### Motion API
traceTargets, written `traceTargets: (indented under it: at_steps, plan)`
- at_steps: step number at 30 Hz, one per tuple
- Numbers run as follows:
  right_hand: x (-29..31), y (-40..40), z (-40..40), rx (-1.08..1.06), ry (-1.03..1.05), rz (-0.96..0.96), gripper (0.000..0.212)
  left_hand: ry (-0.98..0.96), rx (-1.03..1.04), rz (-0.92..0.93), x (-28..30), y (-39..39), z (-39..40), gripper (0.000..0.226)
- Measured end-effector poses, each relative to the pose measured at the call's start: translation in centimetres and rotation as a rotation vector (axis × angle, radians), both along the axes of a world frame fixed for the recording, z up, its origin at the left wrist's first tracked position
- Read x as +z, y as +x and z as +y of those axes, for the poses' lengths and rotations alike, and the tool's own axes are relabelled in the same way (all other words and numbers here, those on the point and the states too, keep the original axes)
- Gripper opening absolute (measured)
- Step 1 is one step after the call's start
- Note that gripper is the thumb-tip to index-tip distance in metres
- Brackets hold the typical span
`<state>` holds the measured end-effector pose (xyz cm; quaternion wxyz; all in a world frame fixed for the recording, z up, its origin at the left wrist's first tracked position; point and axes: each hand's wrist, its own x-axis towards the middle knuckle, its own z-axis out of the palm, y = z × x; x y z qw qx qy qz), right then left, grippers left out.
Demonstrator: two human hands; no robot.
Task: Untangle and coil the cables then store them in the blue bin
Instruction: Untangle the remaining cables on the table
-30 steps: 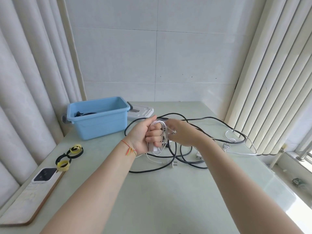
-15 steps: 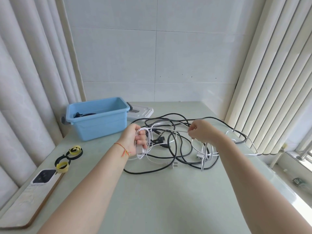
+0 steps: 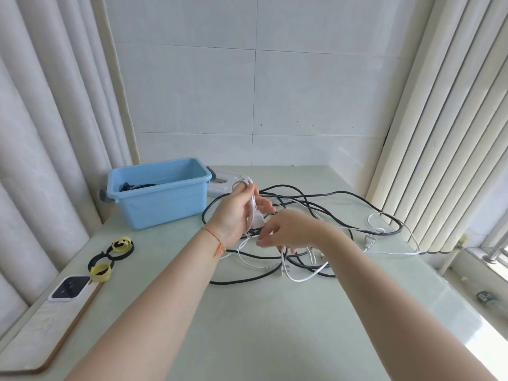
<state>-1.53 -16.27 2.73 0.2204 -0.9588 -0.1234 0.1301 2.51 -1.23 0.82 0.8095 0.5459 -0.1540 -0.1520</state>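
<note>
While your left hand is raised just right of the blue bin, it holds a small coil of white cable; the loops pass over the thumb and across the palm, with the fingers only partly curled behind them. Your right hand is lower, to the right of the bin and over the tangle on the desk. Its fingers point to the left and are spread and blurred. A white strand hangs under this hand, but you cannot tell from the picture if the fingers pinch it or only touch it.

The blue bin stands on the desk near the left curtain, open at the top. Inside it, at its left end, you can see some dark cable lying low against the wall; the rest of the inside is hidden by the near rim. Just behind the bin's right corner lies a white lid, flat on the desk.

To the right of the bin, long black cables make wide loops on the desk and cross each other. More white cable runs through them, and a white plug lies far right of the bin. In front of the bin, to its left, there are black and yellow straps, and nearer to you a white device with a dark screen rests on a wooden board.
</note>
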Motion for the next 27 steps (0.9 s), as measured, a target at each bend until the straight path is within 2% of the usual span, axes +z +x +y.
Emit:
traceTargets:
  at_steps: [3,6,8,12,16,18,20,24,27]
  plan:
    - [-0.1,-0.3,-0.5,0.032,0.043,0.071,0.026,0.277,0.054,-0.129,-0.1,-0.1,0.4,0.027]
    - [-0.2,-0.4,-1.2,0.005,0.256,0.136,0.026,0.583,0.120,-0.289,-0.5,-0.4,0.3,0.028]
    - [0.0,-0.5,-1.7,-0.026,0.436,0.179,0.025,0.718,0.144,-0.333,-0.9,-0.3,0.2,0.027]
    - [0.3,-0.3,-2.3,-0.096,0.771,0.302,0.017,0.708,0.012,-0.287,-0.9,-0.7,0.0,0.027]
    - [-0.3,0.2,-2.2,-0.311,1.015,0.355,0.022,0.673,-0.060,-0.211,-0.6,-1.5,-0.8,0.029]
    - [-0.6,0.5,-2.4,-0.381,0.978,0.312,0.021,0.615,-0.070,-0.132,-0.7,-1.5,-1.0,0.029]
    - [-0.8,0.4,-2.6,-0.410,0.842,0.249,0.022,0.622,-0.079,-0.084,-0.9,-1.5,-0.9,0.024]
    - [-1.0,0.6,-4.0,-0.398,0.595,0.195,0.047,0.741,-0.099,-0.131,-1.8,-1.0,-0.1,0.014]
    - [-1.3,1.1,-4.8,-0.383,0.421,0.132,0.029,0.863,-0.071,-0.203,-2.6,-0.7,0.2,0.014]
